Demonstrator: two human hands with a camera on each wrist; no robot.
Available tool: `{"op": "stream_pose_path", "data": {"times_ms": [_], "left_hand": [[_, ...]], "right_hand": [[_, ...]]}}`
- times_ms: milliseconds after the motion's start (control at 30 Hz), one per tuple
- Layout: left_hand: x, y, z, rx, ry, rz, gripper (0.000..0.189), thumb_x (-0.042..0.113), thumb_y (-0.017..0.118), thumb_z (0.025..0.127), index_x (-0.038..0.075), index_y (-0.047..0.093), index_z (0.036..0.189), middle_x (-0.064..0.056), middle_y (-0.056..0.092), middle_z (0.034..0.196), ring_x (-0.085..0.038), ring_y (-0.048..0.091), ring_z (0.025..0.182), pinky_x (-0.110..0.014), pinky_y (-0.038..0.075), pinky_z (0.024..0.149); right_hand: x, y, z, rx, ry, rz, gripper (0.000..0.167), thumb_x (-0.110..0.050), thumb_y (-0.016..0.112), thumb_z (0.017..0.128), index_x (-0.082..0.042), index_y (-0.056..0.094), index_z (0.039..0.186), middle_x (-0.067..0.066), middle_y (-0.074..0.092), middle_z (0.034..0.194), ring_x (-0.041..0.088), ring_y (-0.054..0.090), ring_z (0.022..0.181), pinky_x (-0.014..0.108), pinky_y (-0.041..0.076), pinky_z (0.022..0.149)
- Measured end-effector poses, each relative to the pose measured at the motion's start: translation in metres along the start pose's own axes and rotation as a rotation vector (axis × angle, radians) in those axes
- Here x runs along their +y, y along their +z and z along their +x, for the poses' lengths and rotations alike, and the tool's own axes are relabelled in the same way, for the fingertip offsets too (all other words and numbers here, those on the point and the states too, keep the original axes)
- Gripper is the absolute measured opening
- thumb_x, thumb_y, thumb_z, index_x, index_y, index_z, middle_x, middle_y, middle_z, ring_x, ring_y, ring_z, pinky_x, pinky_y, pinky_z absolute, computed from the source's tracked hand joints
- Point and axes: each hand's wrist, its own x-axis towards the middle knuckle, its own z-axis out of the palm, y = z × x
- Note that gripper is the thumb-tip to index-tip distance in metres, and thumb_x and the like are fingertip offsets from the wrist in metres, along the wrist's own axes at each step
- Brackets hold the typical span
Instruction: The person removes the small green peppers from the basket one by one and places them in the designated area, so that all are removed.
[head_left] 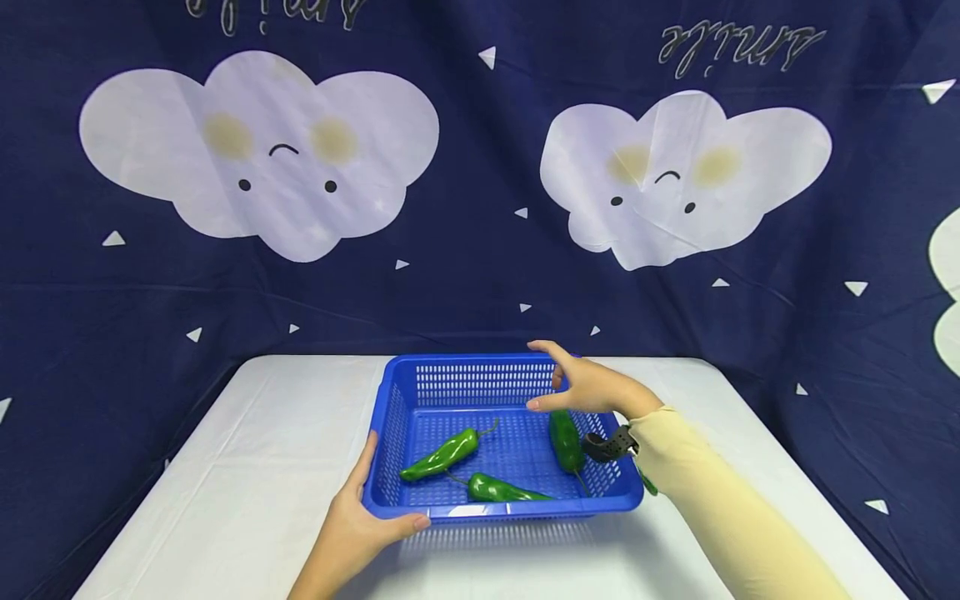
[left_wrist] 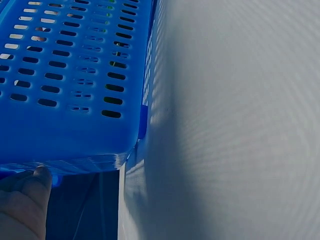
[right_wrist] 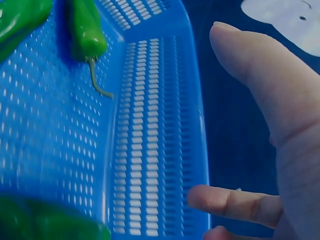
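A blue plastic basket [head_left: 480,421] with slotted walls stands on the white table. Inside it lie three green peppers: one at left [head_left: 442,456], one along the front [head_left: 506,488] and one at right [head_left: 566,442]. My left hand [head_left: 356,521] grips the basket's near left corner, thumb on the front rim and fingers along the left side; part of the thumb [left_wrist: 27,197] appears in the left wrist view. Over the back right of the basket, my right hand [head_left: 588,385] holds nothing, its thumb and fingers spread apart. In the right wrist view, its fingertips [right_wrist: 202,198] overlap the rim.
Beyond the basket's right side, a green piece [head_left: 647,481] shows on the table, mostly hidden by the sleeve [head_left: 720,500]. White cloth covers the table [head_left: 247,467]. A dark blue curtain [head_left: 480,283] with cloud prints hangs behind its back edge.
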Motion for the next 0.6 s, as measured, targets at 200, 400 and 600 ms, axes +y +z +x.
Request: {"op": "stream_pose_path", "data": {"times_ms": [200,400,600], "left_hand": [[0.002,-0.001,0.0,-0.001,-0.001,0.0,0.132,0.036,0.094,0.062,0.021,0.009,0.161,-0.018,0.017,0.165,-0.042,0.02,0.15,-0.058,0.025,0.118],[0.001,0.0,0.0,-0.002,-0.001,-0.007,0.132,0.036,0.094,0.062,0.02,0.009,0.161,-0.019,0.018,0.165,-0.042,0.021,0.15,-0.058,0.025,0.118],[0.0,0.0,0.0,0.0,0.009,0.008,0.132,0.037,0.094,0.062,0.02,0.009,0.161,-0.02,0.02,0.164,-0.042,0.024,0.149,-0.058,0.028,0.117]], "right_hand": [[-0.018,0.017,0.016,-0.053,-0.012,-0.005,0.098,-0.058,0.077,0.078,-0.035,0.02,0.155,0.006,0.062,0.098,0.02,0.059,0.081,0.033,0.049,0.072],[-0.034,0.042,0.034,-0.096,-0.027,0.015,0.1,-0.055,0.078,0.079,-0.036,0.017,0.156,0.007,0.063,0.095,0.018,0.058,0.08,0.033,0.049,0.071],[-0.052,0.06,0.047,-0.141,-0.047,0.031,0.102,-0.054,0.078,0.079,-0.032,0.016,0.157,0.007,0.063,0.09,0.016,0.059,0.082,0.035,0.05,0.079]]}}
